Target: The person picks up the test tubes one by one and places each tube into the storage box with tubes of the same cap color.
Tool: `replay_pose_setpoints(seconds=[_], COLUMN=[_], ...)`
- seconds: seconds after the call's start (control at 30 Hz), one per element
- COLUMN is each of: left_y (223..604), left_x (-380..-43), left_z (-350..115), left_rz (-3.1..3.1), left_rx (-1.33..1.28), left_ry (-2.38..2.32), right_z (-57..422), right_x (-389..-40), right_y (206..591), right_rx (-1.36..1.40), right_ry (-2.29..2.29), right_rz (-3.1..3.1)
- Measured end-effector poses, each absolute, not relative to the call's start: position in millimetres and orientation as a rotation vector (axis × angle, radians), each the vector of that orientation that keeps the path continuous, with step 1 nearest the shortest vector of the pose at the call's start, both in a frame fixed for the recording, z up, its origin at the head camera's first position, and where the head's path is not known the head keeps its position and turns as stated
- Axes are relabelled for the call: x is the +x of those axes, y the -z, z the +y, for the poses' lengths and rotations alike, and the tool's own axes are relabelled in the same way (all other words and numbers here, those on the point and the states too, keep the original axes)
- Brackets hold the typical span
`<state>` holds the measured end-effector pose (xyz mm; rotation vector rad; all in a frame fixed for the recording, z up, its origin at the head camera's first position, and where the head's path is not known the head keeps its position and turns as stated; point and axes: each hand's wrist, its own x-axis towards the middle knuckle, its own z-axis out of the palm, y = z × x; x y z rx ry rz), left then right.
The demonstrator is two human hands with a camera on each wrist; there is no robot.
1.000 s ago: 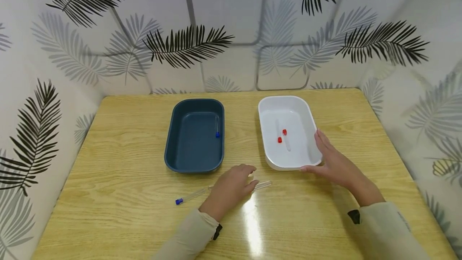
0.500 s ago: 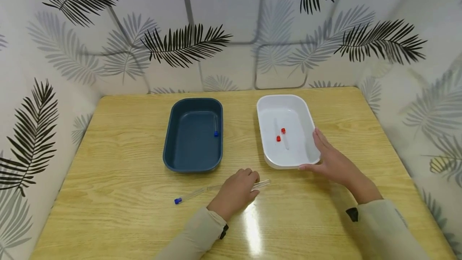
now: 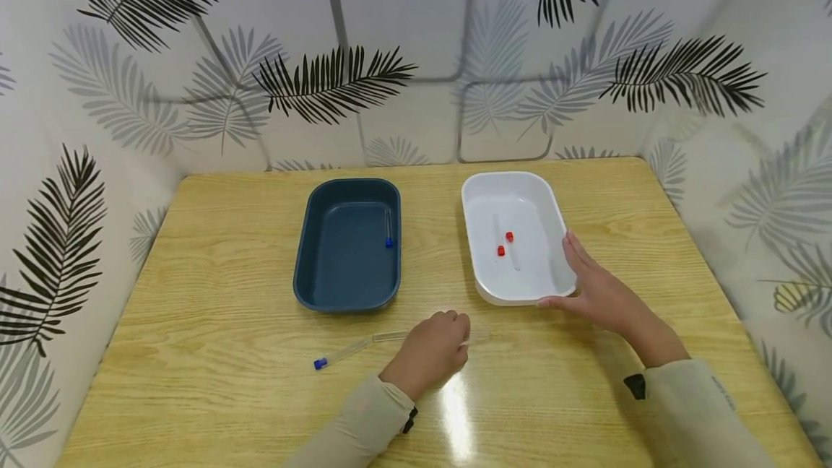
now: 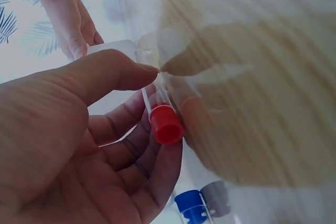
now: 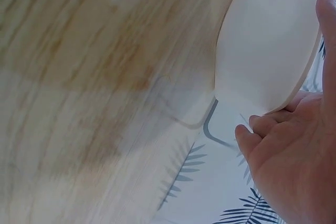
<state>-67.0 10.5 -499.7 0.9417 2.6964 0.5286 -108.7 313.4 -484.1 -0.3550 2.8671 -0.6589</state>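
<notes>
My left hand [image 3: 434, 349] is low over the table in front of the two trays, its thumb and fingers pinching a clear test tube with a red cap [image 4: 167, 124]. In the head view the hand hides that cap. Just left of the hand, part of another clear tube [image 3: 390, 336] shows, and beyond it lies a tube with a blue cap [image 3: 321, 363]. My right hand [image 3: 604, 298] touches the near right corner of the white tray [image 3: 479, 276], thumb at the front and outstretched fingers along the side. In the right wrist view those fingers [image 5: 268, 124] rest against the tray's outer wall.
A dark blue tray [image 3: 344, 273] stands on the left of the wooden table [image 3: 214, 295], with one blue-capped tube [image 3: 388, 242] inside. Two red-capped tubes [image 3: 513, 255] lie in the white tray. A leaf-patterned cloth [image 3: 416, 121] hangs behind the table.
My left hand has shifted slightly right and its fingers have drawn in around the red-capped tube. My right hand has stayed at the white tray's corner.
</notes>
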Motion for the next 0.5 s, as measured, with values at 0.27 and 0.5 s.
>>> replay_pose_setpoints(seconds=[0.27, 0.5], left_y=[497.0, 495.4], left_x=[-67.7, -67.2], left_z=[10.2, 9.8], left_rz=[2.658, 2.648], left_rx=[0.97, 1.006], left_ry=[-0.473, -0.455], right_z=[313.4, 313.5], right_x=[-108.0, -107.6], right_y=[484.1, 485.7], right_rx=[-0.362, -0.362], right_ry=[0.672, 0.702], right_rz=[2.872, 2.881])
